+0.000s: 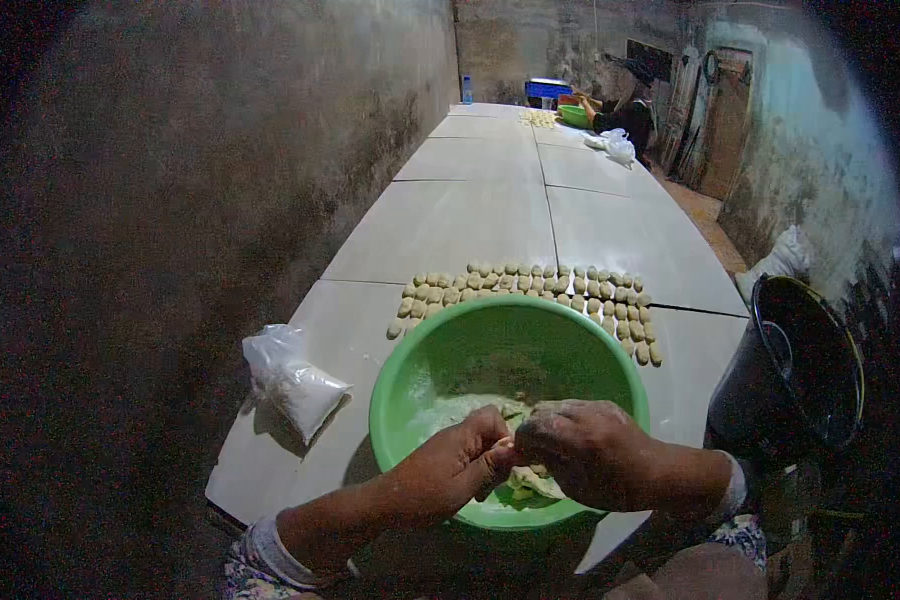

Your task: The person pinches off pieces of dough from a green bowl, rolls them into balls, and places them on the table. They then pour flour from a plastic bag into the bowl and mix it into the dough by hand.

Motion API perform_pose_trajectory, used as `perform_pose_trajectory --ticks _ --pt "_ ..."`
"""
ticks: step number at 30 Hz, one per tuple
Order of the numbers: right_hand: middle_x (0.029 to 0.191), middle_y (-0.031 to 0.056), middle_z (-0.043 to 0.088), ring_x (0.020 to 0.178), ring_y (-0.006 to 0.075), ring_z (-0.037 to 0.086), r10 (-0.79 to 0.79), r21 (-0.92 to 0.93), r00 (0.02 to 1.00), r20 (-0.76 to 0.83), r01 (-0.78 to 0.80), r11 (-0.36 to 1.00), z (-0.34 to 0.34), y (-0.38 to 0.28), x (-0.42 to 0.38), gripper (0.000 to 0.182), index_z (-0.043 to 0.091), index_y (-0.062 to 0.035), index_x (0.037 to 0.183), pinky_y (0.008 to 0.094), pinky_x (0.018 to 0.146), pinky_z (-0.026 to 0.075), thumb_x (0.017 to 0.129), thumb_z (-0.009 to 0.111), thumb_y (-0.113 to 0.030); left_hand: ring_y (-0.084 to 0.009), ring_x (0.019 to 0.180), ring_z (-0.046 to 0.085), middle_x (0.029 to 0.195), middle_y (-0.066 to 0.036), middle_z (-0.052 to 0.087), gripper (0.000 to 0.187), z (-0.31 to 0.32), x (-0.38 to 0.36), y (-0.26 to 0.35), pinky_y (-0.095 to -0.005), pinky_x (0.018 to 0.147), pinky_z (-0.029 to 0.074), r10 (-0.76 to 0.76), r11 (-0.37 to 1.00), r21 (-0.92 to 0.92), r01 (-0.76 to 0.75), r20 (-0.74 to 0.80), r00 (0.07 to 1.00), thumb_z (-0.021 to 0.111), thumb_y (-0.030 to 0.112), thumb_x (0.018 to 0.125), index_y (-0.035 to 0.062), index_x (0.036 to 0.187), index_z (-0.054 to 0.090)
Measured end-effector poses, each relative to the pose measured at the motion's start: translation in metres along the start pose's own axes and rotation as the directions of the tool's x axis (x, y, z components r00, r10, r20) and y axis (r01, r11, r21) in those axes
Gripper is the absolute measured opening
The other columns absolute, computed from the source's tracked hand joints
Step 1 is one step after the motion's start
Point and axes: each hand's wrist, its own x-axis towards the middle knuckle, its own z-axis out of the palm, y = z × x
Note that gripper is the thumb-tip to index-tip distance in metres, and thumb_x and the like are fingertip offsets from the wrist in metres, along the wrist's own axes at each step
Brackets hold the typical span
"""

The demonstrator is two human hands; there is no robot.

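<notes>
Touching, left hand [475, 455], right hand [585, 450] (dough [535, 484] below)

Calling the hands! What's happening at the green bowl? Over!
Left fingers, right fingers together above green bowl. Pale dough inside, partly hidden. Can't tell what's gripped. Over.

Two hands, one left hand [470, 455] and one right hand [585, 450]; two green bowls, one large bowl [382, 400] by the desk's [470, 225] near edge, one small bowl [574, 116] by its far edge; several dozen dough pieces [578, 285], too crowded for an exact count; one powder bag [308, 390] near the left edge; one bottle [467, 90] at the far left corner; one black bucket [760, 400] beside the right edge.
</notes>
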Motion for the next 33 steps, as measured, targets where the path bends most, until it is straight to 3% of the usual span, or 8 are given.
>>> perform_pose_trajectory --ticks 7,11,16,18,26,29,31,33 --pt "0.076 0.0144 0.057 0.066 0.0284 0.059 0.131 -0.256 0.906 -0.402 -0.249 0.934 -0.051 0.021 -0.003 0.011 0.056 -0.0015 0.085 0.0352 0.058 0.047 0.075 0.062 0.001 -0.0057 0.064 0.045 0.072 0.001 0.046 0.02 -0.004 -0.002 0.01 -0.0216 0.06 0.04 -0.024 0.974 0.222 0.054 -0.134 0.991 0.04 0.027 0.099 0.0071 0.098 0.045" --pt "0.107 0.0199 0.057 0.086 0.0349 0.06 0.096 -0.152 0.968 0.233 -0.061 0.987 -0.022 0.014 -0.003 0.018 0.062 -0.0004 0.095 0.0424 0.074 0.05 0.079 0.053 -0.003 -0.0066 0.063 0.044 0.07 0.001 0.046 0.024 -0.004 0.004 0.01 -0.0221 0.059 0.039 0.013 0.997 0.076 0.001 -0.194 0.981 0.039 0.027 0.099 0.0053 0.103 0.05" --pt "0.114 0.0219 0.055 0.09 0.0363 0.06 0.121 -0.135 0.907 0.402 -0.072 0.988 0.0 0.019 -0.009 0.026 0.059 0.0006 0.102 0.0424 0.077 0.05 0.078 0.054 -0.006 -0.0063 0.057 0.033 0.065 0.004 0.036 0.036 -0.022 0.001 -0.004 -0.0221 0.053 0.032 0.082 0.995 -0.033 -0.092 -0.233 0.969 0.034 0.037 0.1 0.0072 0.082 0.046" --pt "0.091 0.0208 0.061 0.085 0.038 0.062 0.046 -0.103 0.761 0.647 0.027 0.994 -0.008 0.013 -0.009 0.028 0.054 0.0009 0.106 0.0442 0.073 0.05 0.084 0.055 -0.016 -0.0065 0.055 0.03 0.062 0.004 0.033 0.042 -0.02 0.0 0.0 -0.0232 0.051 0.028 0.107 0.987 -0.088 -0.136 -0.277 0.955 0.032 0.043 0.099 0.0084 0.077 0.042" --pt "0.099 0.0242 0.059 0.088 0.0347 0.06 -0.261 0.267 0.366 0.893 0.033 0.963 -0.005 0.023 -0.019 0.028 0.056 -0.0008 0.108 0.0375 0.081 0.05 0.084 0.053 -0.014 -0.0076 0.058 0.033 0.066 0.003 0.036 0.038 -0.028 0.004 0.006 -0.0224 0.054 0.03 0.07 0.987 -0.121 -0.109 -0.289 0.955 0.033 0.042 0.099 0.0092 0.084 0.045" --pt "0.105 0.0216 0.06 0.093 0.0337 0.06 -0.138 0.208 0.53 0.836 -0.074 0.975 -0.027 0.015 0.003 0.035 0.055 -0.0021 0.116 0.0395 0.083 0.049 0.084 0.054 -0.016 -0.0079 0.068 0.043 0.076 0.002 0.043 0.018 -0.022 0.005 0.013 -0.0222 0.064 0.038 -0.003 1.0 -0.016 -0.001 -0.206 0.979 0.044 0.02 0.096 0.005 0.105 0.05" --pt "0.102 0.0204 0.061 0.091 0.0361 0.061 0.091 -0.002 0.821 0.563 -0.109 0.994 -0.008 0.035 0.0 0.044 0.051 -0.0017 0.121 0.0437 0.078 0.05 0.077 0.056 -0.009 -0.0083 0.072 0.044 0.079 0.001 0.046 0.021 -0.029 0.008 0.003 -0.023 0.066 0.04 -0.026 1.0 0.005 0.026 -0.118 0.993 0.046 0.017 0.095 0.0037 0.111 0.049" --pt "0.117 0.0208 0.055 0.102 0.0382 0.057 0.116 -0.012 0.851 0.512 -0.127 0.992 0.013 0.051 -0.001 0.049 0.047 -0.0019 0.124 0.0442 0.083 0.049 0.076 0.057 -0.009 -0.0081 0.072 0.045 0.08 0.0 0.046 0.022 -0.03 0.01 0.003 -0.0228 0.066 0.04 -0.123 0.992 -0.017 0.123 -0.03 0.992 0.045 0.019 0.096 0.0037 0.111 0.048"
